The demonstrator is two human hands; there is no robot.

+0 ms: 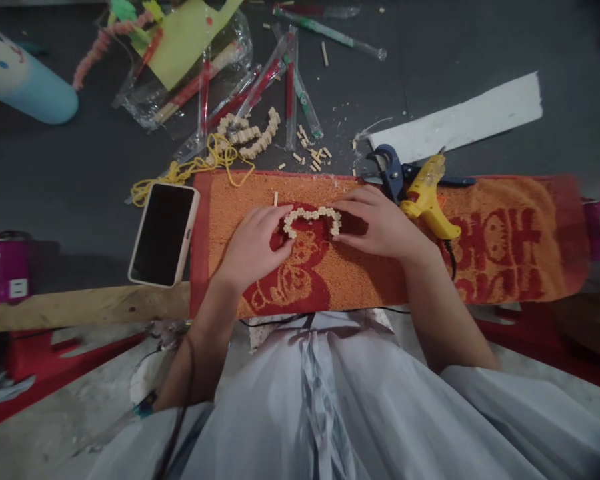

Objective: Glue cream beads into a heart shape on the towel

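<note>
Head view, fingers (pixel 282 252) holding knobbly wooden arch (pixel 312 214), fuzzy orange towel (pixel 365 277) beneath

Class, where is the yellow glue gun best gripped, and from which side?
Probably the handle of the glue gun, coming from the near right side. It slants that way over the towel, with the cord trailing from its end, while the nozzle points to the far side, so this grip should avoid it.
</note>
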